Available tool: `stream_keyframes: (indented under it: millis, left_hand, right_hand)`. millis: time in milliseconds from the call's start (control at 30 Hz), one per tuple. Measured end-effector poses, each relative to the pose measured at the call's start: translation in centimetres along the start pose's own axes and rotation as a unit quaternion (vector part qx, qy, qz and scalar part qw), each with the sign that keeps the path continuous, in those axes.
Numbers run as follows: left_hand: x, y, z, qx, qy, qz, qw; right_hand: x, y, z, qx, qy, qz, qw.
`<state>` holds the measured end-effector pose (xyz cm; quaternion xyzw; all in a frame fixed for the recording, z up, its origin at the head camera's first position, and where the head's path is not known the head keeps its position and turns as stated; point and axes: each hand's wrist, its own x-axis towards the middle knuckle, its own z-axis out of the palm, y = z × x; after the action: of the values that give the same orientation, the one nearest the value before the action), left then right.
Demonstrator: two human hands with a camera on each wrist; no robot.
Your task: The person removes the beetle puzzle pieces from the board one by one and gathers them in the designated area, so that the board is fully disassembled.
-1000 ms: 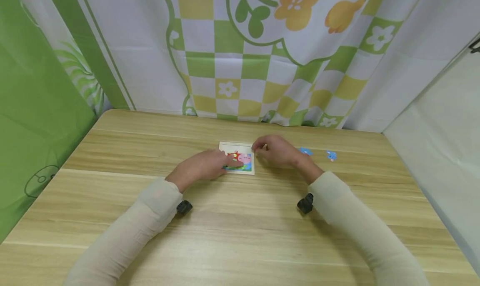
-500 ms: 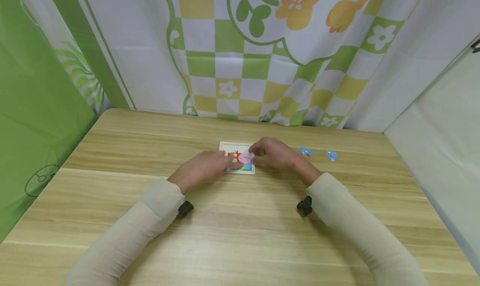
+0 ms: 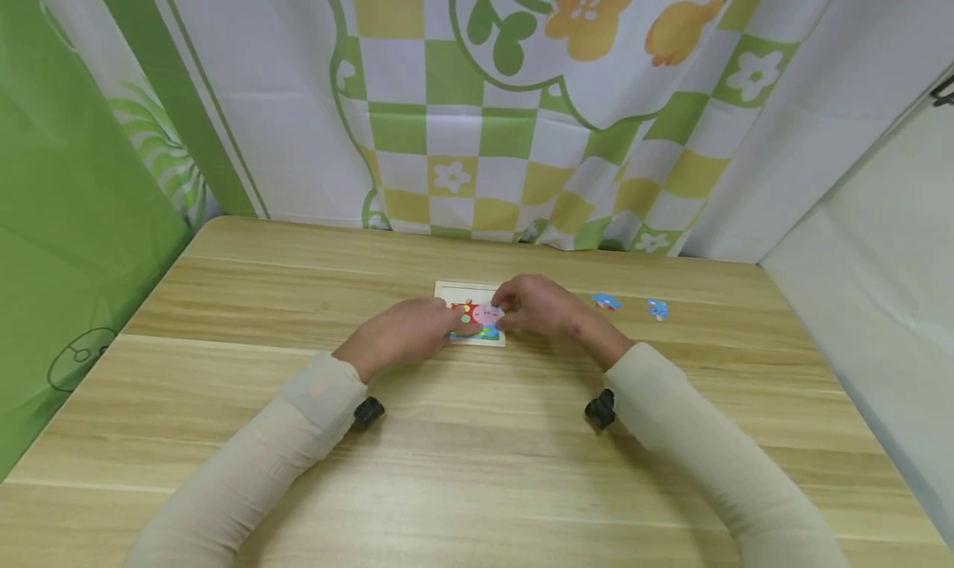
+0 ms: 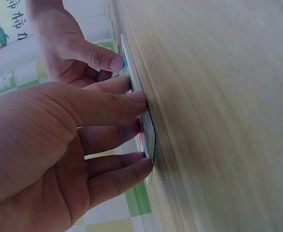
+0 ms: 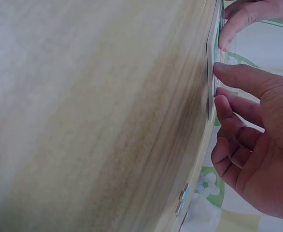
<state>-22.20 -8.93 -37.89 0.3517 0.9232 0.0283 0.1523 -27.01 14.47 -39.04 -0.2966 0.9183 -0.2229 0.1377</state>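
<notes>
A small jigsaw puzzle in a pale wooden frame [image 3: 468, 291] lies flat near the far side of the table, with a pink face and red and blue parts in its picture. My left hand [image 3: 402, 326] rests on the puzzle's left and front parts with fairly straight fingers, as the left wrist view confirms. At the right side, my right hand [image 3: 542, 305] has its thumb and forefinger bent about a puzzle piece [image 3: 488, 314] in the frame; its other fingers curl in. Both hands cover part of the picture. Further right lie a blue-and-red loose piece [image 3: 607, 301] and another blue loose piece [image 3: 657, 308].
The wooden table [image 3: 477, 469] reaches back to a patterned curtain [image 3: 455, 129]. A green cloth [image 3: 82, 220] hangs on the left and a pale wall [image 3: 872, 262] stands on the right. Black wrist cameras are strapped at both cuffs.
My right hand has shifted slightly left and toward me, its thumb and forefinger passing from the frame's upper right edge onto the picture's right side. The left hand stays nearly still.
</notes>
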Motion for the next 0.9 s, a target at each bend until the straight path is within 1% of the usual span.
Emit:
stream_keyframes:
  millis: [167,400,567,900]
  left_hand:
    - [0.19,0.03,-0.07,-0.002,-0.008,-0.002,1.0000]
    - [0.32,0.04,-0.16,-0.013,-0.011,-0.004,0.9998]
    - [0.33,0.06,-0.25,-0.008,-0.005,0.000,1.0000]
    - [0.37,0.15,-0.31,0.006,-0.006,-0.001,1.0000]
  right_hand:
    - [-0.04,0.03,0.10,0.010,0.000,0.022,0.9997]
    - [0.07,-0.25,0.09,-0.005,0.009,0.017,0.9998]
    - [0.11,-0.32,0.12,-0.008,0.010,0.017,0.9998]
    - [0.17,-0.27,0.01,-0.018,0.012,0.014,0.9997]
